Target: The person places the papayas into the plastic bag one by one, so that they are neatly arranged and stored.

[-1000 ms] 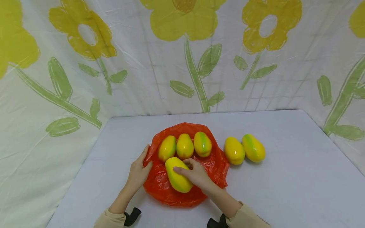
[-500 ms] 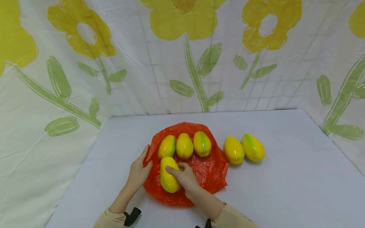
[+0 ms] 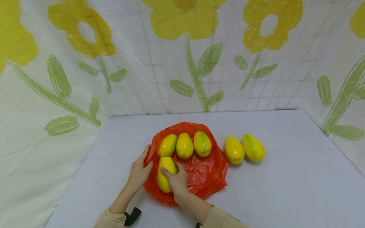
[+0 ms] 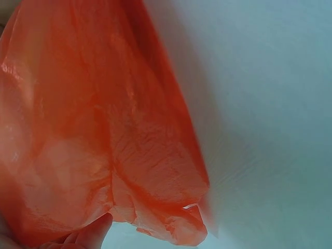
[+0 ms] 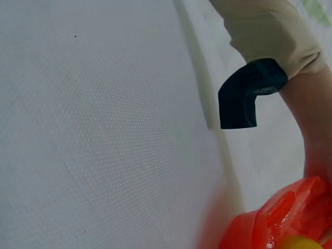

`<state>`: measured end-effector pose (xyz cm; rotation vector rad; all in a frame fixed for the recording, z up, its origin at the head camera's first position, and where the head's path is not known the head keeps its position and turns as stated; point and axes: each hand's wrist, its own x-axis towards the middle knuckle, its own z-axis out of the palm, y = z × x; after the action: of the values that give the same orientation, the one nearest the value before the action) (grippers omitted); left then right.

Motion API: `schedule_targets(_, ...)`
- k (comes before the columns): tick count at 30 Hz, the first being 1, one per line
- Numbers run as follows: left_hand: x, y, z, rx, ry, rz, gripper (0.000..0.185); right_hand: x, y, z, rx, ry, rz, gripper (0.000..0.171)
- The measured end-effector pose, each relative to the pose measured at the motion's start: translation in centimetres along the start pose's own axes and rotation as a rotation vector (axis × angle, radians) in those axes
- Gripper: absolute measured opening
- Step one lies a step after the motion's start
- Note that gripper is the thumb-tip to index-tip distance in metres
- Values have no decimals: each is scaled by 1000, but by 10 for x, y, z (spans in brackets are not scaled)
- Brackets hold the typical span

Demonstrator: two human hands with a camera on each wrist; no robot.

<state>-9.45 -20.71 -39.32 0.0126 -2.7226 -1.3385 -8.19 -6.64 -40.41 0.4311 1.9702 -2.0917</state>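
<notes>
A red plastic bag (image 3: 199, 174) is spread open on the white table. Its left rim is held by my left hand (image 3: 139, 171), thumb on the inside; the left wrist view shows the bag's outer side (image 4: 104, 129) and a few fingertips (image 4: 96, 231). With thumb and fingers, my right hand (image 3: 178, 180) grips a glossy yellow papaya (image 3: 163, 182) in the bag's front left part. Behind it stand three more yellow-green papayas in a row: left (image 3: 167, 145), middle (image 3: 184, 146) and right (image 3: 202, 144). My right fingers are partly hidden behind the held papaya.
Two papayas lie side by side on the table right of the bag, a nearer one (image 3: 234, 150) and a farther one (image 3: 253, 148). The white table (image 3: 285, 190) reaches back to a flower-printed curtain (image 3: 137, 63). A black wrist mount (image 5: 251, 91) is on the left forearm.
My right hand has carried the papaya leftward across the bag and turned it more upright in view. The rear left papaya has shifted slightly. My left hand stays on the rim.
</notes>
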Motion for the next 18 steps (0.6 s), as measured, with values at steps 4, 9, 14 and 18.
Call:
schedule_targets(4,0,0,1,1,6,0,60,-1,0,4,4,34,-14,72)
schedule_targets(9,1,-1,2,2,6,2,60,-3,-1,10,38,61,-26,73)
schedule_targets(14,1,0,2,3,0,8,61,-3,0,17,-5,73,-49,74)
schedule_targets(18,1,0,2,0,-5,8,60,-1,3,18,-53,68,-68,73)
